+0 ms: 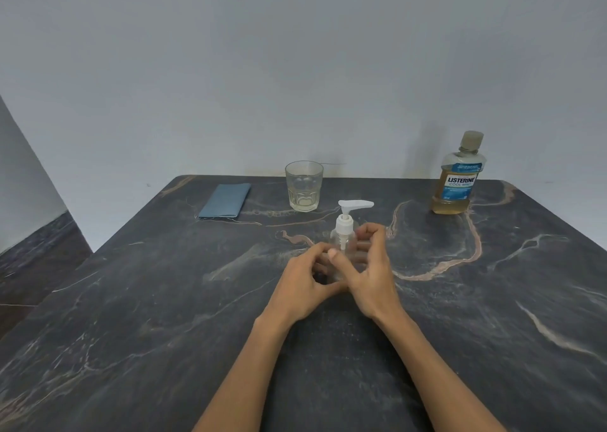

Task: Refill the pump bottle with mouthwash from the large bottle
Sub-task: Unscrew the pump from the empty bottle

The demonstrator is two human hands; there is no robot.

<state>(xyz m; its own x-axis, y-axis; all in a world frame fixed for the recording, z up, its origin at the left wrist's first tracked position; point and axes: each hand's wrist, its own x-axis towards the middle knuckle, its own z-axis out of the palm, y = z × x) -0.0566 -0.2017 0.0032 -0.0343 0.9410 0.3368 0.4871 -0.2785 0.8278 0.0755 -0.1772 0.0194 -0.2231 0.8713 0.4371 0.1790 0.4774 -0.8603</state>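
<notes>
Head view, looking forward and down: a dark marbled worktop (492, 300) is seen against a pale wall. Near its middle a small clear pump bottle (343, 234) stands upright, its white pump head still fitted and its spout turned to the right. The bottle is clasped from both sides. The left hand (305, 287) is wrapped round its lower left, fingers curled against the clear wall. The right hand (371, 277) is cupped round its right side, fingers bent behind the body and thumb laid across the front. Little or no liquid can be made out inside.

Well apart, at the far right, the large bottle (458, 178) of amber mouthwash is seen upright with its cap on. At the back, a glass tumbler (304, 185) holding a little pale liquid is placed near the pump bottle, and a folded blue-grey cloth (226, 200) lies further left.

The pump bottle is judged light, thin-walled and smooth, so likely to tip or slip; it is best steadied low on the body while the ribbed white collar is twisted off. The large bottle is judged heavier and best gripped round its labelled waist.
</notes>
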